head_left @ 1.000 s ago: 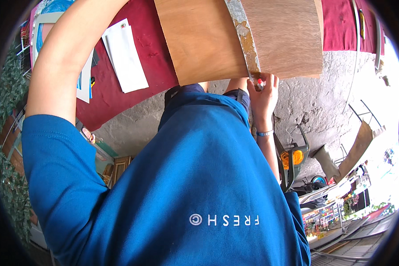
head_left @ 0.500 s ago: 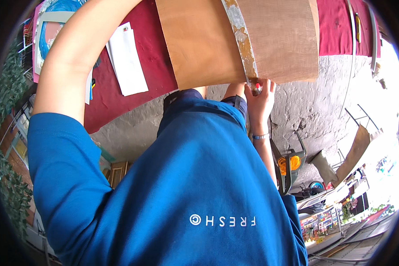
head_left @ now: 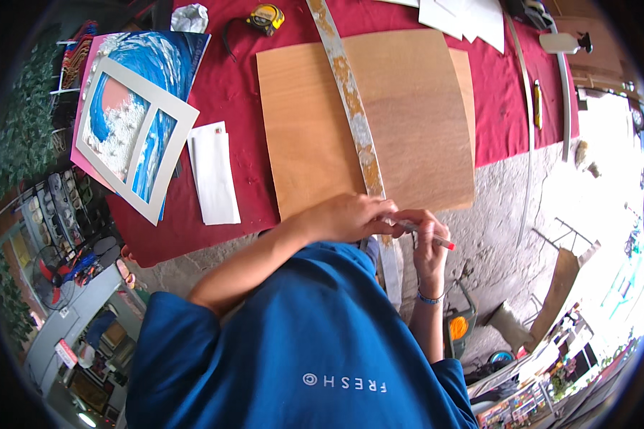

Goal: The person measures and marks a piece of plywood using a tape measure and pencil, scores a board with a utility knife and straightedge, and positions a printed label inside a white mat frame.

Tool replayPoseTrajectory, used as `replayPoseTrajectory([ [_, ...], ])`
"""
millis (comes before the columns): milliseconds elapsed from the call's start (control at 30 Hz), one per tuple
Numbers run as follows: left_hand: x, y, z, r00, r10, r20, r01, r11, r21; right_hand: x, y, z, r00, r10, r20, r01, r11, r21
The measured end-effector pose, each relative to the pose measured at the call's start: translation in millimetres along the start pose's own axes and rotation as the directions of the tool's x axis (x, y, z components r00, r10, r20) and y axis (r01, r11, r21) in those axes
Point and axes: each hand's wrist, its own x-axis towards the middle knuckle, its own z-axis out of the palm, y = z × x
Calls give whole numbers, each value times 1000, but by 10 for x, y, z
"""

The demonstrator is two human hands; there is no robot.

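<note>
In front of my body, my right hand (head_left: 428, 247) grips a slim pen (head_left: 447, 244) with a red end and a pale barrel. My left hand (head_left: 350, 216) meets it there, its fingertips pinched on the pen's other end. Exactly what those fingertips cover is hidden. Behind and below both hands, a long worn metal strip (head_left: 350, 96) with patchy brown and grey paint crosses a thin plywood sheet (head_left: 415, 129). Its near end sticks out past the sheet's edge toward me. The sheet lies on a table with a dark red cloth (head_left: 229, 79).
Left on the cloth are folded white paper (head_left: 215, 179), a blue wave picture with a cut-out frame (head_left: 177, 171), and a yellow tape measure (head_left: 267, 18). A yellow cutter (head_left: 537, 107) and a spray bottle (head_left: 562, 43) are at right. Cracked concrete floor (head_left: 494, 214) lies below the table.
My left hand has come back from the far side to meet my right hand at the pen. The view has shifted, showing more of the table. The strip still crosses the plywood.
</note>
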Motion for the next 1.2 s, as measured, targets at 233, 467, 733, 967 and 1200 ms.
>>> replayPoseTrajectory([
  [233,-289,9,-211,977,-131,171,160,973,-165,401,-268,15,935,60,350,-125,978,164],
  [467,-562,-177,-341,885,1,465,358,637,-682,523,-245,-25,900,-267,345,196,954,225],
  [733,-323,-738,-218,909,-52,-414,182,943,280,1688,108,-365,926,-254,-281,301,944,138],
  [967,237,-748,-114,821,47,-570,316,793,521,2584,525,791,922,-284,-264,331,931,154],
  [1200,236,-782,-29,817,11,-577,386,733,561,2940,674,1103,891,-381,-249,339,920,-195],
])
